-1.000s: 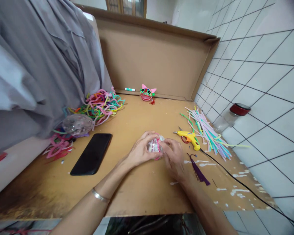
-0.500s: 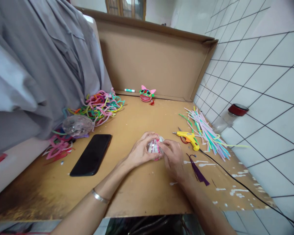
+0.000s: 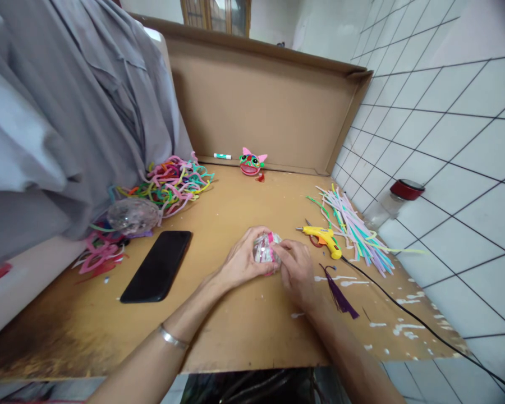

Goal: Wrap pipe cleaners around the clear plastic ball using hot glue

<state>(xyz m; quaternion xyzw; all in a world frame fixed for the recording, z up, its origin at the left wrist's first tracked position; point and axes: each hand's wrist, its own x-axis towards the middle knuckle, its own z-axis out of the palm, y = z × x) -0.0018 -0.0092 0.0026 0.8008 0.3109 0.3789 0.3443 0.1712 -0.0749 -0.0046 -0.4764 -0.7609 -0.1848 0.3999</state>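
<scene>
My left hand (image 3: 247, 255) is wrapped around a small clear, whitish plastic ball (image 3: 262, 251), thumb below and fingers above. A fuzzy pink pipe cleaner (image 3: 271, 239) runs over the ball. My right hand (image 3: 297, 266) is closed, its thumb and index fingertip pressed at the pink strip on the ball's right side. The ball's underside and right edge are hidden by the fingers. Just right of the hands lie a yellow hot glue gun (image 3: 326, 238) and a purple tassel (image 3: 340, 294).
A black phone (image 3: 157, 266) lies at left, near a clear plastic ball (image 3: 133, 216) and tangled pipe cleaners (image 3: 174, 182). Straight pipe cleaners (image 3: 357, 230) and a red-lidded jar (image 3: 393, 202) are at right. Behind stand a pink animal-head ornament (image 3: 251, 163), a glue stick (image 3: 222, 156) and a cardboard wall (image 3: 261, 95).
Both hands stay in almost the same place on the ball. The ball seems turned slightly, so more of the pink strip shows.
</scene>
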